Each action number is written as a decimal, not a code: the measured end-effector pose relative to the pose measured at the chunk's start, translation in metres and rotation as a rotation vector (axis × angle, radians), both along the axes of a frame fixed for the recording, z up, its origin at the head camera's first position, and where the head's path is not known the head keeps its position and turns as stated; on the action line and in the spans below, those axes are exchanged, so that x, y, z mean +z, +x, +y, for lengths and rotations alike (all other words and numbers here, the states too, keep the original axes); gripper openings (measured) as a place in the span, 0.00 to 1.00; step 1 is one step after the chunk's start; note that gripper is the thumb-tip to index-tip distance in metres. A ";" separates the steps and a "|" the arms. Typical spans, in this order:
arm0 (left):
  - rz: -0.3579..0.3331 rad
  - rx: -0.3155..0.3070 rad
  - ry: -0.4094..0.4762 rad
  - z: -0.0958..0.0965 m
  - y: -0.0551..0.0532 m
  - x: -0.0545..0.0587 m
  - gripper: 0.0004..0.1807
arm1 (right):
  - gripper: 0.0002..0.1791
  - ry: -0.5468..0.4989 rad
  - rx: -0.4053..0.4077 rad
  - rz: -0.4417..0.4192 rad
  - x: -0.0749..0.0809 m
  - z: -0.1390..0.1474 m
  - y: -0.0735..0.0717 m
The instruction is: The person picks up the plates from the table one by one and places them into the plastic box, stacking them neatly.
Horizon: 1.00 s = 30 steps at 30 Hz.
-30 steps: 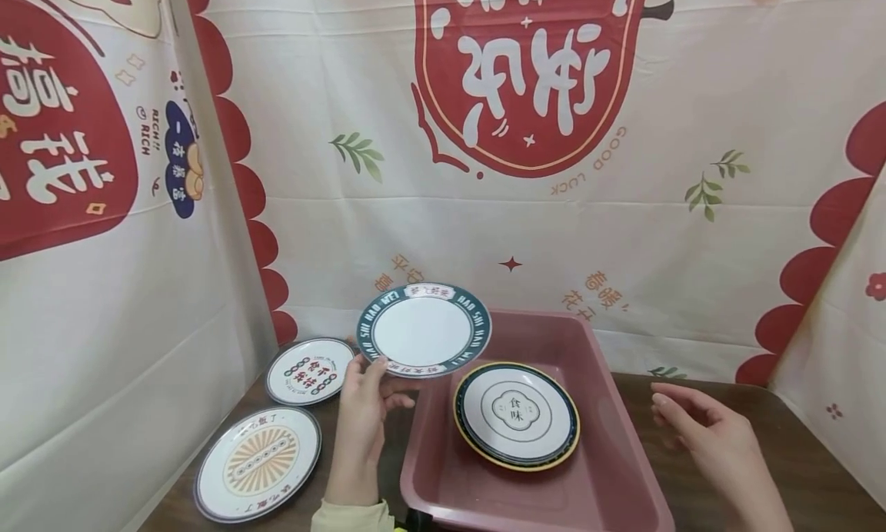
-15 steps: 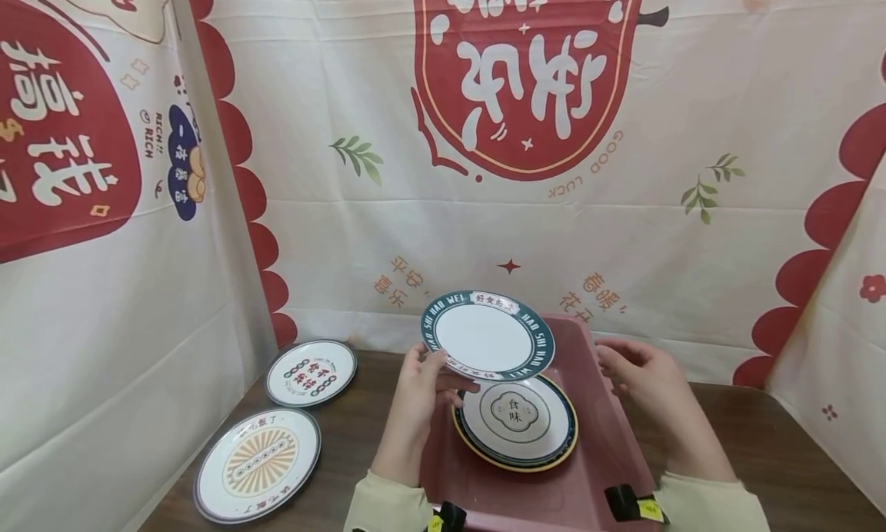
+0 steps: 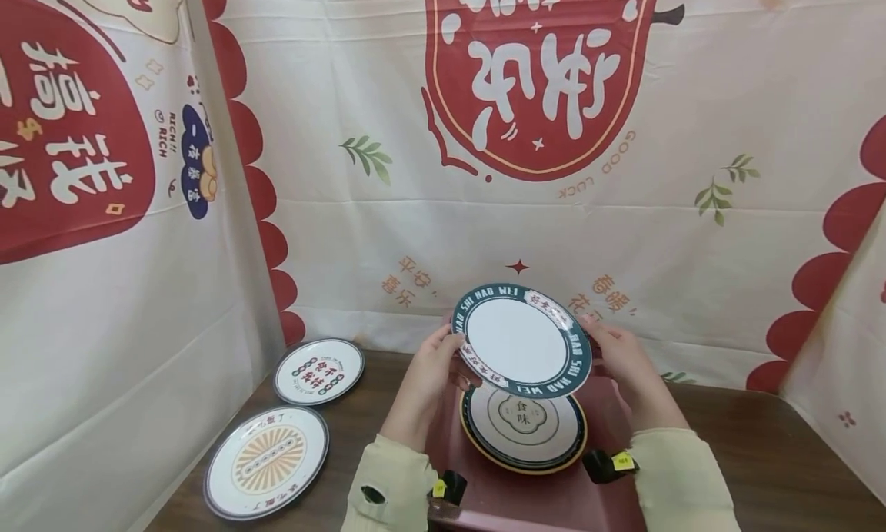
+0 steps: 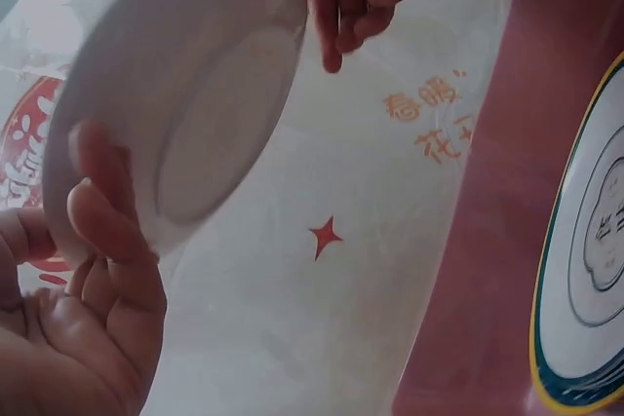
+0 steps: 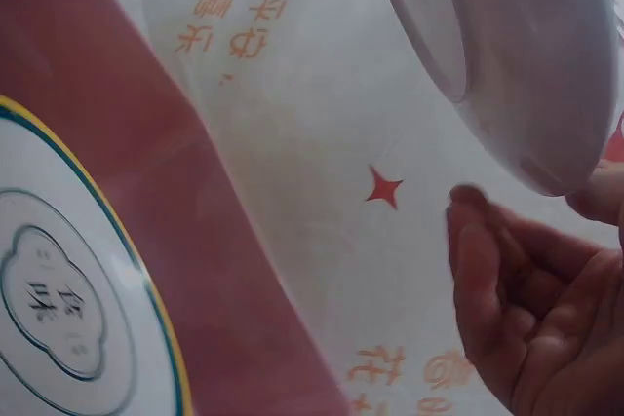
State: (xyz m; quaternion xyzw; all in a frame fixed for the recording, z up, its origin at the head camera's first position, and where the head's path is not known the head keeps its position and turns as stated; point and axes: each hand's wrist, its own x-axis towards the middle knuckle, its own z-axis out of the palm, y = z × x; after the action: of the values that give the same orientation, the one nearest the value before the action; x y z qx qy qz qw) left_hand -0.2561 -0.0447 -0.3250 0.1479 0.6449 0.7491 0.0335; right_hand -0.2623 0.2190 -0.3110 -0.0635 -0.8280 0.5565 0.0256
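Note:
A white plate [image 3: 515, 340] with a dark green lettered rim is held tilted above the pink tub [image 3: 484, 500]. My left hand [image 3: 431, 374] grips its left edge, thumb on top and fingers underneath. At the right edge is my right hand [image 3: 628, 367], its thumb against the rim and its fingers bent below. The wrist views show the plate's pale underside [image 4: 210, 94]. Inside the tub lies a stack of plates [image 3: 522, 420]; the top one has a flower-shaped emblem, and a yellow rim shows beneath. The raised plate hides the stack's far part.
Two more plates rest on the dark wooden table [image 3: 741, 447] at the left: a smaller one with red characters [image 3: 319, 371] behind, and a larger one with a sunburst design [image 3: 266, 463] in front. Printed white cloth [image 3: 388, 247] hangs behind and at both sides.
The green-rimmed plate has moved right, from near the tub's left edge to above the stack, turning slightly. My right hand has come in from the right and met its edge.

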 end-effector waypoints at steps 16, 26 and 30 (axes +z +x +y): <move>-0.160 0.234 -0.148 0.030 -0.049 -0.011 0.18 | 0.31 -0.183 -0.034 -0.027 -0.031 0.012 -0.012; -0.095 0.349 -0.388 0.036 -0.057 -0.040 0.16 | 0.26 -0.120 -0.080 -0.086 -0.040 0.009 -0.014; -0.080 0.346 -0.460 0.036 -0.059 -0.046 0.15 | 0.25 -0.002 -0.068 -0.089 -0.047 0.009 -0.017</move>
State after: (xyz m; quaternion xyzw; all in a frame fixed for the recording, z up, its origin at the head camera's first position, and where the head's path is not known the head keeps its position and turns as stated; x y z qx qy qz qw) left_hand -0.3150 -0.0087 -0.3712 -0.0053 0.8116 0.5831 -0.0366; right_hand -0.2795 0.2279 -0.3575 -0.1165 -0.8253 0.5526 0.0076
